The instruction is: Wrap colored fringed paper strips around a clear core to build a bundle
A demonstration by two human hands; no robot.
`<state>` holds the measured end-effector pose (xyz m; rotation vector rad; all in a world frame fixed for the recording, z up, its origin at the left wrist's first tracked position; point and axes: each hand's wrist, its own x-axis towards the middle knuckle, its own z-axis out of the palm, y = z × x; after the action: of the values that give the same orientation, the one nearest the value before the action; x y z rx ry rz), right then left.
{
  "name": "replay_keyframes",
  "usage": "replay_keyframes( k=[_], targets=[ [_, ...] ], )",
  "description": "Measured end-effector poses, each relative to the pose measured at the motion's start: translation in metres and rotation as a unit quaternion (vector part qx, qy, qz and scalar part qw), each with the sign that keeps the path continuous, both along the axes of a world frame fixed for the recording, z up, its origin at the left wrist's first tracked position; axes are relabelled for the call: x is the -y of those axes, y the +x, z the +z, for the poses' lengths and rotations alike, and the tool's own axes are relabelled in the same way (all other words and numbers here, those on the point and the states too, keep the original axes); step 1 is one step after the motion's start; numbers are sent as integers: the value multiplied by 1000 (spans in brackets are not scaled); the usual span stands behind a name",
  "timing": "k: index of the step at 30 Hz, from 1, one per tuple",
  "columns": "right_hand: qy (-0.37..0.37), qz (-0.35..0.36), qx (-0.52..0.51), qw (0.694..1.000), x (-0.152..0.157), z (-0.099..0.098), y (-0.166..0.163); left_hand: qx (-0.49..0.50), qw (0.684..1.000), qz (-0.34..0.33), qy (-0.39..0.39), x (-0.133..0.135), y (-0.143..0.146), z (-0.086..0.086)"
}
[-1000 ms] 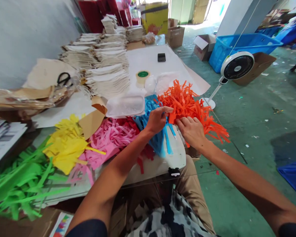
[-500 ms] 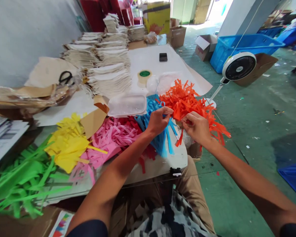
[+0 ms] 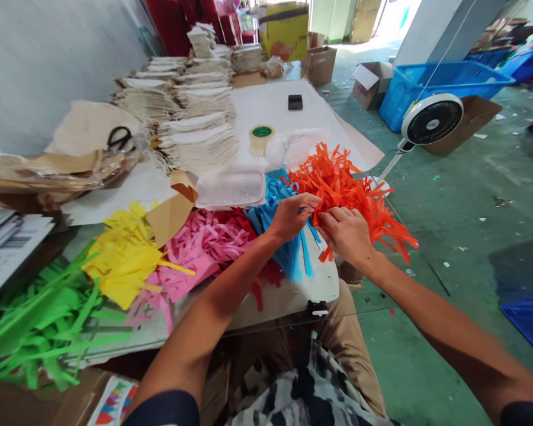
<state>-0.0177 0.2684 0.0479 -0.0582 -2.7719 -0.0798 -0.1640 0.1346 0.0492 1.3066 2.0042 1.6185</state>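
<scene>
Both of my hands are at the near edge of a pile of orange paper fringe (image 3: 344, 183) on the table's right corner. My left hand (image 3: 292, 214) is closed, thumb and fingers pinching the orange fringe. Close beside it, my right hand (image 3: 347, 234) has its fingers curled onto the same fringe, their tips partly hidden. Blue fringe (image 3: 288, 254) lies under and left of my left hand. Farther left along the table edge are pink fringe (image 3: 204, 245), yellow fringe (image 3: 119, 266) and green fringe (image 3: 44, 319), with some red strips by the pink.
A clear plastic tray (image 3: 231, 189) sits behind the pink and blue fringe. Beyond it are stacked white bundles (image 3: 199, 139), a tape roll (image 3: 262, 135) and a black phone-like object (image 3: 295, 102). Black-handled scissors (image 3: 119, 139) lie left; a fan (image 3: 432, 121) stands right.
My right hand has shifted slightly left and down, closer to my left hand, and its fingers have turned over the orange fringe. My left hand has moved slightly right.
</scene>
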Motion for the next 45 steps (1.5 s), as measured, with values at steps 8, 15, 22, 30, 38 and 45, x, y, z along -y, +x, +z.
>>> replay_keyframes(
  k=[8, 15, 22, 30, 38, 45],
  targets=[
    [-248, 7, -98, 964, -5, -2, 4, -40, 999, 26, -13, 10, 4, 11],
    [-498, 49, -135, 855, -16, 1, -1, -167, 986, 3, -15, 12, 9, 11],
    [-524, 70, -127, 839, -23, 12, 1, -270, 962, 17, -33, 11, 3, 9],
    [-491, 73, -142, 857, -28, 15, 1, -234, 972, 17, -16, 13, -1, 11],
    [-438, 74, -180, 878, -25, 28, -7, -245, 969, 9, 12, 3, -5, 11],
    [-431, 43, -216, 875, -39, 51, -33, -159, 983, 44, 81, -16, -26, 25]
  ],
)
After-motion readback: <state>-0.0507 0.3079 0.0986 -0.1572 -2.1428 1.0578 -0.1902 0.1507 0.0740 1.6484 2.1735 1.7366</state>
